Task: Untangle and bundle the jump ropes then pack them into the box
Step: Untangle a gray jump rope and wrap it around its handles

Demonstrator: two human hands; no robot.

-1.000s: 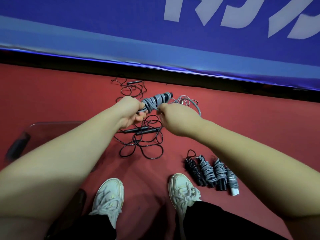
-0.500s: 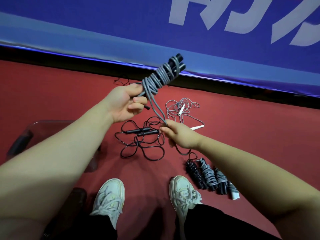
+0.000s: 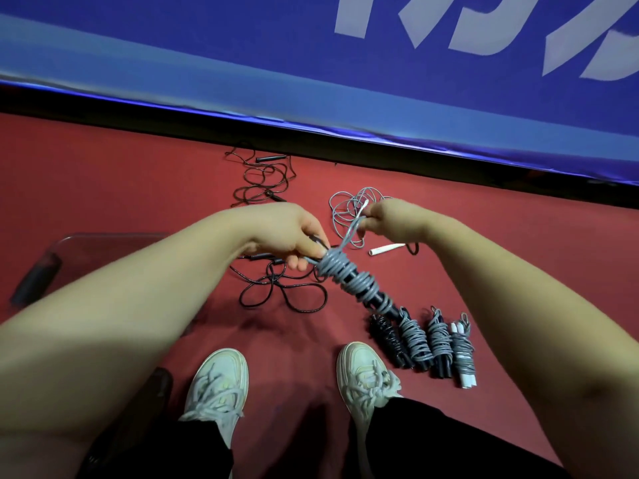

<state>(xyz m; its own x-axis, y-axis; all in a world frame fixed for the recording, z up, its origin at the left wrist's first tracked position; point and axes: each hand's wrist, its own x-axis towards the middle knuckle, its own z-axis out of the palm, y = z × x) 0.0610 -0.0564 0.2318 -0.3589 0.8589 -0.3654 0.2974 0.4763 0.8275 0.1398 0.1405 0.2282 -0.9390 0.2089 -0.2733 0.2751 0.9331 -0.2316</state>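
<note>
My left hand [image 3: 292, 236] grips one end of a grey rope bundle [image 3: 356, 286], wound round its black handles and pointing down and to the right. My right hand [image 3: 387, 219] pinches the loose grey rope end that rises from the bundle's top. Several finished bundles [image 3: 423, 344] lie side by side on the red floor by my right shoe. A loose black rope [image 3: 280, 292] sprawls under my hands. A second black rope [image 3: 262, 179] lies farther off. A tangled grey rope with white handles [image 3: 349, 209] lies behind my right hand. The clear plastic box [image 3: 86, 243] sits at left, partly hidden by my left arm.
A blue padded barrier [image 3: 311, 81] with white lettering runs across the back, with a dark gap along its foot. My two white shoes [image 3: 218, 382] stand on the red floor at the bottom. A dark object [image 3: 36, 281] lies in the box.
The bundle swung from pointing up toward the barrier to pointing down and right. My right hand rose from below the bundle to above it, still holding the rope end.
</note>
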